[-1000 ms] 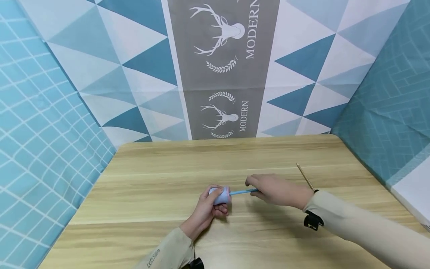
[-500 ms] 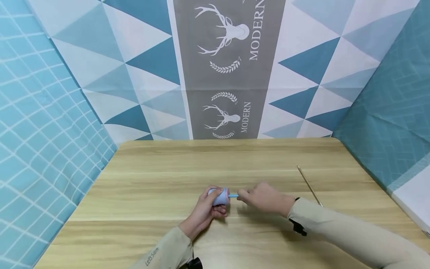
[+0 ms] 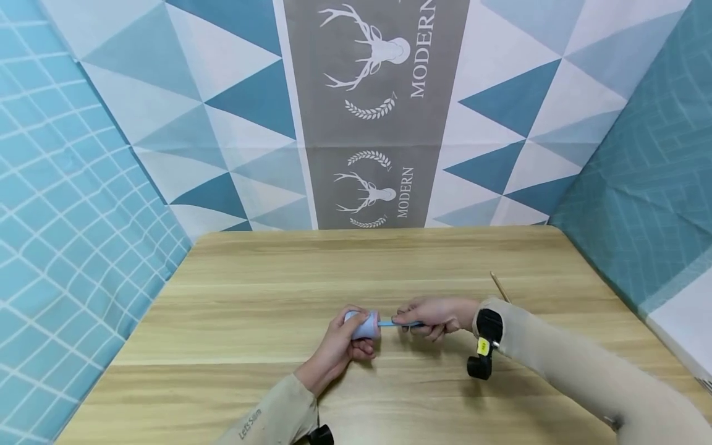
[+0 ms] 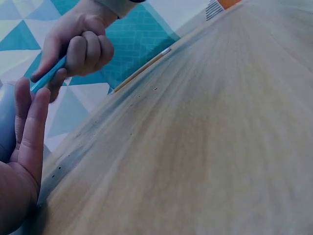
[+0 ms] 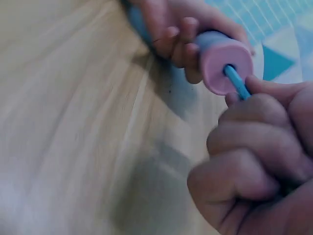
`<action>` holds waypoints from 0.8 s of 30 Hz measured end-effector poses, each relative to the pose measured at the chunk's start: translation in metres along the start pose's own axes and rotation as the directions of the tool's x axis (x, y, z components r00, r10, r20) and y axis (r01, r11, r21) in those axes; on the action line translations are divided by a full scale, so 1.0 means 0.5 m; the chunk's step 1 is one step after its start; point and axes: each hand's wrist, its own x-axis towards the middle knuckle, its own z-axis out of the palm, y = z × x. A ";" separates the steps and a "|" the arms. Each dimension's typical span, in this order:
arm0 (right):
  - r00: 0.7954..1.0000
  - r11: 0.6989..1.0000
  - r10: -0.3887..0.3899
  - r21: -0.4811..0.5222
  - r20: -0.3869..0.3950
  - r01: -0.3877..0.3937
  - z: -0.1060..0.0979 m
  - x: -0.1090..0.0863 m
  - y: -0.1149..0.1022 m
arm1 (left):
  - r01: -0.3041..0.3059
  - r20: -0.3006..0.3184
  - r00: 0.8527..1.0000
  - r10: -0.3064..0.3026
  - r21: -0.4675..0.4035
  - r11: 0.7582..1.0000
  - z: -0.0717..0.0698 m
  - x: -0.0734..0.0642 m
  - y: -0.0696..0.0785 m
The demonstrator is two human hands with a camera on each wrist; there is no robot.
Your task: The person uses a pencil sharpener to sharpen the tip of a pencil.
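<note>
My left hand (image 3: 336, 355) grips a lavender pencil sharpener (image 3: 364, 327), thumb on top, its pink face turned to the right. In the right wrist view, the tip end of a blue pencil (image 5: 237, 83) sits inside the round hole in that pink face (image 5: 222, 58). The fingers of my right hand (image 3: 436, 314) pinch the pencil's shaft a short way from the hole, with the thumb laid along it. Seen from the left wrist, the right hand's other fingers (image 4: 88, 51) are curled into the palm. The pencil's inserted tip is hidden.
A thin gold-coloured stick, like a pencil, (image 3: 499, 287) lies on the wooden table (image 3: 250, 278) behind the right wrist, partly covered by the sleeve. A white box-like object (image 3: 681, 327) stands at the right edge. Patterned cloth walls (image 3: 245, 123) rise behind and beside the table.
My right hand has gone from loose fingers at the pencil's far end to a pinch nearer the sharpener, and its wrist has rolled over. The left hand keeps its hold on the sharpener.
</note>
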 end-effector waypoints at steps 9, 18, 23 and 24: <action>0.690 0.114 -0.722 -0.978 0.041 0.177 0.033 -0.048 0.001 | 0.010 -0.006 1.000 -0.010 -0.016 1.000 0.001 0.000 0.003; 0.448 -0.584 -0.764 -0.794 0.465 -0.170 0.015 -0.009 0.039 | 0.015 -0.013 1.000 -0.015 -0.063 0.998 0.000 0.003 0.001; 0.382 -0.415 -0.854 -0.905 0.353 -0.091 0.026 0.023 0.049 | 0.012 -0.020 1.000 -0.013 -0.066 0.998 0.002 0.002 0.000; 0.421 -0.326 -0.861 -0.945 0.286 -0.024 0.032 0.023 0.046 | 0.010 -0.022 1.000 -0.012 -0.067 0.998 0.002 0.002 0.000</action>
